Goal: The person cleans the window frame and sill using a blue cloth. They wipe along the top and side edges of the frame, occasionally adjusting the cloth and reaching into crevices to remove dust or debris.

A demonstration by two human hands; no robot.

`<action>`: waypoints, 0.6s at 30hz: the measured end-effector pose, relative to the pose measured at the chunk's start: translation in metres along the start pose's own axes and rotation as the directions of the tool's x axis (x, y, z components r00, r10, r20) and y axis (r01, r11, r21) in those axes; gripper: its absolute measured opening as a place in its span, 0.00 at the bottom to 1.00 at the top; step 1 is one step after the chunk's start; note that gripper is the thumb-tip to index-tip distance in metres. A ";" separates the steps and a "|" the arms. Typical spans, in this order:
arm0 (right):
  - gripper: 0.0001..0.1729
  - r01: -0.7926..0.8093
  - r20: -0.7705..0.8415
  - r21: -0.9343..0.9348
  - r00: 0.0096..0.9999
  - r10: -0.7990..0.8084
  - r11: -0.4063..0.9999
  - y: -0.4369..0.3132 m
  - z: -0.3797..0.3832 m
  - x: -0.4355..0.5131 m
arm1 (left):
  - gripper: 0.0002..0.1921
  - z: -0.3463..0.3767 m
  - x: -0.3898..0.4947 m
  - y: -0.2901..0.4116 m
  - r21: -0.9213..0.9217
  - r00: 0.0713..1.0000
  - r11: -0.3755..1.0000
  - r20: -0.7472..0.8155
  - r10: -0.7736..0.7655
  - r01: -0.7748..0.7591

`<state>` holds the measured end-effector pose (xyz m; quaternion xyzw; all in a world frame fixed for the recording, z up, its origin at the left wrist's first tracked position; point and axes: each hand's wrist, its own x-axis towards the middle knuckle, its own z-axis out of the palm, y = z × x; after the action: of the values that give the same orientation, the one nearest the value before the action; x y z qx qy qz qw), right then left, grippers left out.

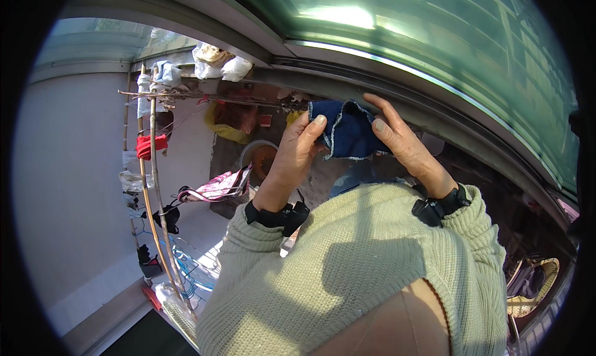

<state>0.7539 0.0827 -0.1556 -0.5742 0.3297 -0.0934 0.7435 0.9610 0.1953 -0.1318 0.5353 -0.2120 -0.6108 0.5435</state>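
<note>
A dark blue piece of cloth [356, 132] with pale stitched edges is held up between my two hands, in front of my knitted sweater. My left hand [302, 139] grips its left edge, with the thumb on top and the fingers behind it. At the cloth's right side, my right hand [400, 139] has its thumb against the fabric and the index finger stretched out; its other fingers are partly hidden behind. Each wrist wears a black strap with a small black box.
Bamboo poles [153, 169] on the left carry a red cloth [151, 146], plastic bags and blue hangers [186, 267]. A pink patterned bag [219, 187] hangs near a round bucket [260, 158]. Green-tinted window glass [442, 53] stands beyond my hands. A woven basket [535, 286] lies at lower right.
</note>
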 end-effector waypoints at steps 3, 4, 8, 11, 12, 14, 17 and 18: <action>0.64 0.138 0.021 -0.253 0.990 -0.137 0.958 0.000 0.021 0.009 | 0.18 0.008 0.007 -0.004 -0.069 0.998 0.997 0.056 0.033 -0.029; 0.51 0.056 -0.095 -0.391 0.990 -0.101 0.919 0.001 0.026 0.013 | 0.20 0.008 0.010 -0.004 -0.070 0.999 0.997 -0.009 0.040 -0.040; 0.15 0.074 -0.140 0.123 0.989 -0.057 0.990 -0.001 0.019 0.023 | 0.26 -0.012 0.029 0.003 -0.136 0.888 0.925 -0.357 0.289 -0.355; 0.16 0.039 -0.136 0.441 0.990 0.024 0.897 -0.003 0.018 0.029 | 0.21 -0.036 0.039 0.010 -0.073 0.823 0.894 -0.428 0.373 -0.443; 0.17 0.055 -0.131 0.493 0.991 0.011 0.868 -0.005 0.020 0.030 | 0.20 -0.042 0.043 0.012 -0.096 0.846 0.904 -0.406 0.345 -0.416; 0.17 0.048 -0.105 0.587 0.994 0.016 0.808 -0.010 0.025 0.030 | 0.18 -0.049 0.050 0.016 -0.138 0.883 0.939 -0.404 0.238 -0.316; 0.16 0.075 -0.120 0.692 0.993 0.012 0.718 -0.022 0.030 0.034 | 0.18 -0.052 0.052 0.018 -0.180 0.913 0.925 -0.302 0.273 -0.336; 0.15 0.098 -0.141 0.742 0.990 0.012 0.663 -0.025 0.032 0.035 | 0.19 -0.054 0.053 0.020 -0.217 0.915 0.920 -0.315 0.252 -0.327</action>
<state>0.8058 0.0821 -0.1423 -0.2191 0.2975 -0.2759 0.8873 1.0257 0.1588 -0.1560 0.5011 -0.1267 -0.4635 0.7197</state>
